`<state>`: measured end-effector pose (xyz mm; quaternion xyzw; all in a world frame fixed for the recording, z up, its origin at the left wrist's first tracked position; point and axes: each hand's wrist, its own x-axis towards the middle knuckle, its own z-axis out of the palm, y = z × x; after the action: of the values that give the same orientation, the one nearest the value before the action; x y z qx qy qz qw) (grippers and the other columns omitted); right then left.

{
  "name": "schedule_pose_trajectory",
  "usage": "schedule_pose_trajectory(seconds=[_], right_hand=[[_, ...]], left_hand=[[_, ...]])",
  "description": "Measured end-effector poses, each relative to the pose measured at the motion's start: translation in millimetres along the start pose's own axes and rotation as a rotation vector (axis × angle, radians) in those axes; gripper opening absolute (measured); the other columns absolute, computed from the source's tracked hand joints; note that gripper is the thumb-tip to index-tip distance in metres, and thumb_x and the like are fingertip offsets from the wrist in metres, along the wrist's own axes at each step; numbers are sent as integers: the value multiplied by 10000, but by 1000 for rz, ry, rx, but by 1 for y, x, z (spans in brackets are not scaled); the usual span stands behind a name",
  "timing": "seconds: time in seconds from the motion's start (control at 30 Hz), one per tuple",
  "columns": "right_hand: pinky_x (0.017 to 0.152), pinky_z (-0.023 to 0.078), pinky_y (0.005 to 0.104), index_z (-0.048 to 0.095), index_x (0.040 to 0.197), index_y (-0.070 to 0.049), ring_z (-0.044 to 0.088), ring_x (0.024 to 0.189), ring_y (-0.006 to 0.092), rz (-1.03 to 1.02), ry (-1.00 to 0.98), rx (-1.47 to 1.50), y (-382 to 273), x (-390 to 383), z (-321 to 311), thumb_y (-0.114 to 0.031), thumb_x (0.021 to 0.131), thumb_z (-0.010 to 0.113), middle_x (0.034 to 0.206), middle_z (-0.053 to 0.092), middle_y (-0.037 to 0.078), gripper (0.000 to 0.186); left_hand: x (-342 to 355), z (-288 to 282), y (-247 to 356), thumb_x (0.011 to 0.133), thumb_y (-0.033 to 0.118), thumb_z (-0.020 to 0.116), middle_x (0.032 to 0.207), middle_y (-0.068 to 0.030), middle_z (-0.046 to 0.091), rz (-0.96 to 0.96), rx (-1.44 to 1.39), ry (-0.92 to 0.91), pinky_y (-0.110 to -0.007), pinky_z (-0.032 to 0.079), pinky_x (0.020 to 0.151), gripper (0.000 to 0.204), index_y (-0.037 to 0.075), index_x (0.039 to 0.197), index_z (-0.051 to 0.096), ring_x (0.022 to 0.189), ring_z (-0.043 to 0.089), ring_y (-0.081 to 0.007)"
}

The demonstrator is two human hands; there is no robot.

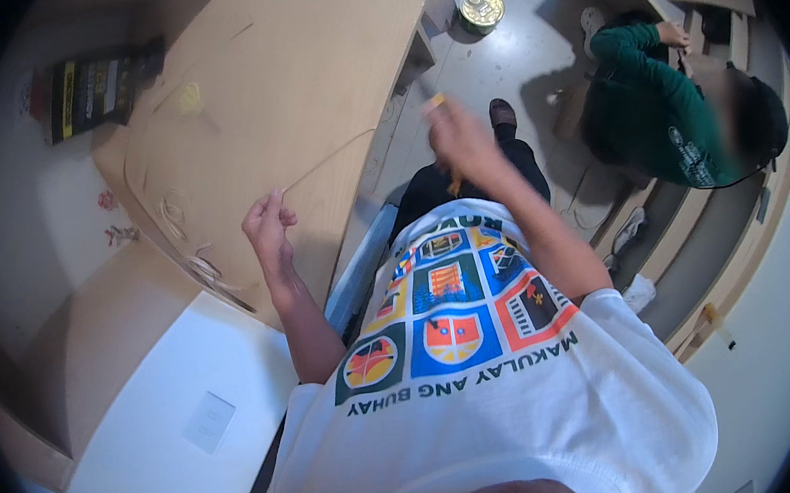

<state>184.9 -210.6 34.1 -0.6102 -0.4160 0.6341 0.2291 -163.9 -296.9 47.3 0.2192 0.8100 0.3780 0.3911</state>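
Observation:
My left hand [269,227] pinches one end of a thin tan strip [329,156] between thumb and fingers. The strip rises at a slant over the light wood panel [304,67], its other end near the panel's right edge. To the right, over my legs, my right hand [463,147] is closed round a tool with a yellow-orange handle [454,188]. A dark, thin part points away from that fist. Motion blurs the hand, so the tool's exact kind cannot be made out. The tool and the strip appear apart.
Curled strip offcuts [171,210] and a blurry yellow item [190,98] lie on the panel. A black-and-yellow package [91,96] is at the far left. A green round tin [481,11] stands on the floor. At right, a person in green [655,102] crouches by a long wooden frame [727,283].

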Motion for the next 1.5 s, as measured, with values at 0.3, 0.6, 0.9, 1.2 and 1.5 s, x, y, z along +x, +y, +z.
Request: schedule_pose_trajectory(seconds=[0.3, 0.6, 0.9, 1.2, 1.5], right_hand=[[684, 531, 307, 543, 1399, -28, 635, 797, 139, -208, 204, -241, -32, 64, -119, -343, 1094, 449, 921, 615, 61, 449], [933, 530, 470, 609, 1369, -77, 657, 1093, 448, -806, 98, -649, -136, 182, -76, -87, 924, 637, 1211, 667, 262, 446], [886, 532, 509, 677, 1180, -33, 653, 1013, 432, -1337, 54, -709, -225, 327, 26, -112, 890, 657, 1056, 681, 254, 301], [894, 524, 506, 736, 1170, -99, 668, 1052, 408, -1191, 256, -918, -258, 435, -76, -317, 911, 680, 1133, 700, 211, 343], [913, 528, 516, 702, 1238, -158, 654, 1129, 381, -1147, 233, -1345, -297, 506, -141, -356, 1011, 590, 1162, 706, 159, 321]], left_hand=[[-16, -16, -28, 972, 228, 707, 1080, -155, 702, 209, 603, 215, -418, 571, 821, 353, 8, 1246, 677, 979, 682, -309], [-97, 167, 67, 925, 245, 727, 1643, -199, 301, 705, 989, 71, -608, 206, 1225, 677, 45, 1512, 457, 1499, 304, -432], [-101, 220, 32, 952, 250, 688, 1645, -192, 325, 461, 1111, 100, -703, 182, 1197, 717, 25, 1559, 381, 1528, 233, -483], [-119, 230, 13, 828, 153, 797, 1631, -178, 371, 518, 1038, 228, -678, 177, 1218, 773, 4, 1507, 461, 1534, 258, -447], [-114, 182, 23, 916, 149, 722, 1526, -133, 525, 616, 837, 188, -612, 288, 1194, 484, 18, 1371, 618, 1444, 437, -395]])
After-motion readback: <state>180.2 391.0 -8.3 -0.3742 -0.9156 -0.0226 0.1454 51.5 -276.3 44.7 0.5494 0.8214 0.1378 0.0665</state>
